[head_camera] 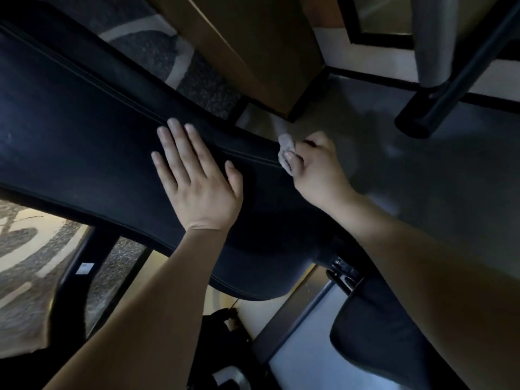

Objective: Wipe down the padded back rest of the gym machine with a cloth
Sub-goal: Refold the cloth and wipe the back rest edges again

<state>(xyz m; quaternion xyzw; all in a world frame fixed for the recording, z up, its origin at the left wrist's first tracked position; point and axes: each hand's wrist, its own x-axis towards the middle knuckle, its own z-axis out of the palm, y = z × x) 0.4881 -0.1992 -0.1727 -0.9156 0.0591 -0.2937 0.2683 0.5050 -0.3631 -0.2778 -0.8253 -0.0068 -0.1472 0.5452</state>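
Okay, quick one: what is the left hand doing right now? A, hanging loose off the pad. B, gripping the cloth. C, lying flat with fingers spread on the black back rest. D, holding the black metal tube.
C: the left hand lies flat, fingers straight and spread, on the back rest, while the right hand grips the cloth at the pad's edge.

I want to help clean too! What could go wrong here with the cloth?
The cloth is bunched small in the right hand at the edge of the back rest, so it may slip off and drop to the floor. The left hand lies flat on the back rest, so the patch under it might get missed.
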